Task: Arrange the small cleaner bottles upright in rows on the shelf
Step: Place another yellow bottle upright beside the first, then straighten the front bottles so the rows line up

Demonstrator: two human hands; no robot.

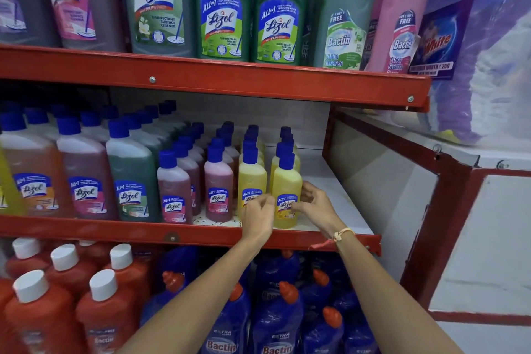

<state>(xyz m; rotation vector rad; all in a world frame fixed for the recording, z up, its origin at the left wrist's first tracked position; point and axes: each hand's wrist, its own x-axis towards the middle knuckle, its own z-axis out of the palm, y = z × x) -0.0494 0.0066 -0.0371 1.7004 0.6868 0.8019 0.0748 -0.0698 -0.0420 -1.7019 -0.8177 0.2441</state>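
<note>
Small blue-capped cleaner bottles stand upright in rows on the middle shelf (115,229). Two rows hold pink bottles (218,181) and two hold yellow ones. The front yellow bottle (286,181) of the rightmost row stands upright at the shelf's front edge, pinched between both hands. My right hand (314,205) has its fingers on the bottle's right side and label. My left hand (258,217) presses curled fingertips against its left side and hides the lower part of the neighbouring yellow bottle (252,178).
Larger Lizol bottles (132,178) fill the left of the middle shelf. A bare white strip of shelf (333,198) lies right of the yellow rows, ending at a red-framed side panel (382,181). Big bottles crowd the upper shelf (221,6); red and blue bottles (275,310) stand below.
</note>
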